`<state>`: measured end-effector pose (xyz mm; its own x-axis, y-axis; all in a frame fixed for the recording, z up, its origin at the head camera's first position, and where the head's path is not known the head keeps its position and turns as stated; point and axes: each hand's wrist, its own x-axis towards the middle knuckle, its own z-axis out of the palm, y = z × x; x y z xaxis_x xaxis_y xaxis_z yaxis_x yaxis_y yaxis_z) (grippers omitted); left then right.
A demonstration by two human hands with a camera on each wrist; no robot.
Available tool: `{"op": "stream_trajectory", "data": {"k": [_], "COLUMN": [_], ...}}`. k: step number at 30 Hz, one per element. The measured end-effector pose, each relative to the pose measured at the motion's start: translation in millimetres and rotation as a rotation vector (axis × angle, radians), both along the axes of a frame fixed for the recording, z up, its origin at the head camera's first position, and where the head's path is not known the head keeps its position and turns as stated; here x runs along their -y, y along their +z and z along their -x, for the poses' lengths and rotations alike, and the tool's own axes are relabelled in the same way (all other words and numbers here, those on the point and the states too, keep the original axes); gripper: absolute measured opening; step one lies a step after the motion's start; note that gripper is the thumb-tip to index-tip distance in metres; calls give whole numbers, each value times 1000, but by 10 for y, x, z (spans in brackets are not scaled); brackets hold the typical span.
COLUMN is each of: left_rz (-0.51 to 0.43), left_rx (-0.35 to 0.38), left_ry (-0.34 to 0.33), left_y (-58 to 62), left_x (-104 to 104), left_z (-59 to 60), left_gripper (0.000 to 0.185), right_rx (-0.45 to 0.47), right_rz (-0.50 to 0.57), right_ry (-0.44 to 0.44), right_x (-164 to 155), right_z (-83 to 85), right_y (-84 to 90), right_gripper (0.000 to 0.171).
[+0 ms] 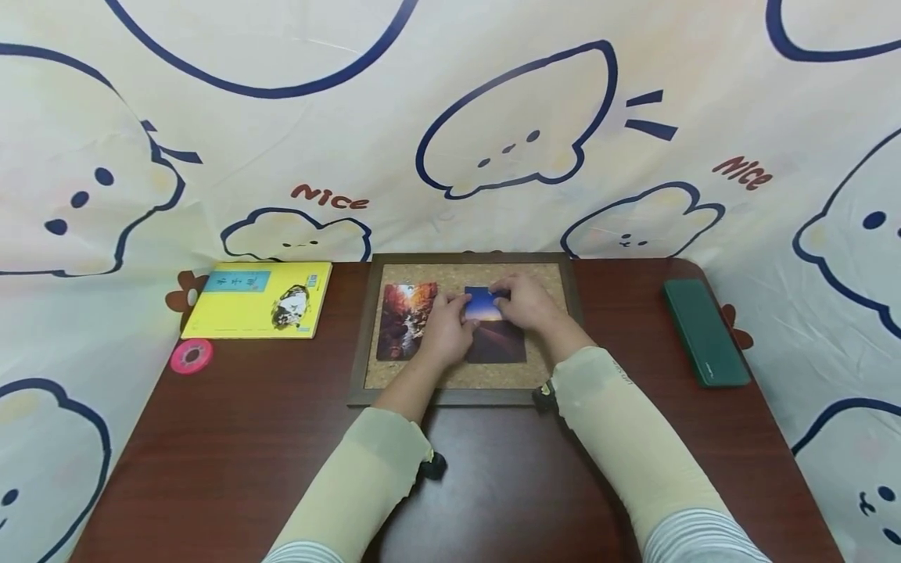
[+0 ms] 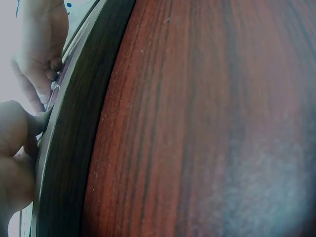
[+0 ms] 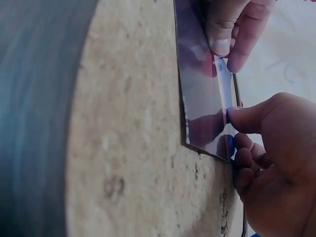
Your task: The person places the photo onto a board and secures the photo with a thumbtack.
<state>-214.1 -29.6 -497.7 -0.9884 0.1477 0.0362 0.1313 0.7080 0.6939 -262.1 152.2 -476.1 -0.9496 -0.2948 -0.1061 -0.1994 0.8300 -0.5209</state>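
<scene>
A cork board (image 1: 542,274) in a dark wooden frame lies on the table, with two photos on it. The left one is an autumn canyon photo (image 1: 404,322). The right one is a blue sky photo (image 1: 496,340), glossy in the right wrist view (image 3: 200,94). My left hand (image 1: 461,310) pinches its upper left edge with curled fingers (image 3: 224,34). My right hand (image 1: 501,295) grips its top edge, and the thumb (image 3: 247,118) presses on the corner. Whether something small sits under the fingers I cannot tell. The left wrist view shows both hands at the frame's edge (image 2: 69,148).
A yellow book (image 1: 256,310) and a pink tape roll (image 1: 191,356) lie at the left of the dark wood table (image 1: 246,453). A long green case (image 1: 705,332) lies at the right. A printed cloth backdrop (image 1: 450,117) hangs behind and around the table.
</scene>
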Motion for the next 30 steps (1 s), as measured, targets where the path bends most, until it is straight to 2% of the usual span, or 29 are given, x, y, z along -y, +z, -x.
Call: {"op": "stream_trajectory", "data": {"k": [6,10,13,17,22,30], "left_rz": [-12,-43,-71,-98,-130,-173], "left_rx": [-8,-5,-3,-16,-29,-43], "left_ry": [-3,-10,-8,-21,-14,-40], "left_y": [-12,-24,-17,10,32,155], "left_x": [-2,-9,6,29,92,257], "left_z": [19,27,20,3,-59,-186], "left_gripper": [51,53,55,55,55,52], "right_rx": [-6,-27,-56,-117,-174,-173], "right_rz": [2,-10,26,88,153,235], "right_ry": [-7,34,52,3,-27,-27], "right_x": [-16,-75,-113,-168,-230,-347], "right_z": [-12,-86,-164,-242,-313,-450], "right_y": [-5,-17,-38,-76,-111,-104], "right_gripper": [33,42,50,52,51,54]}}
